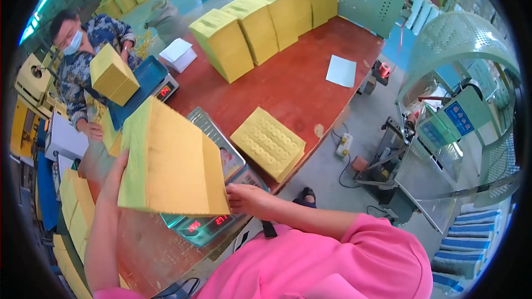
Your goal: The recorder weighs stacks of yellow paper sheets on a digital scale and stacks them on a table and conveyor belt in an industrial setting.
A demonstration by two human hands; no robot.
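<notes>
Right hand [248, 198] (left hand [117, 173] opposite) grips tilted yellow paper stack [166, 160].

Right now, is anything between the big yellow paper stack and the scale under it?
Nothing visible. Both hands, left and right, hold the thick yellow paper stack above the flat metal digital scale, whose platform looks bare where it shows.

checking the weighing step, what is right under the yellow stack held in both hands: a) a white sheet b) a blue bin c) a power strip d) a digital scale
d, the yellow stack, held by the left hand and right hand, is over a digital scale with red digits lit on its front.
</notes>
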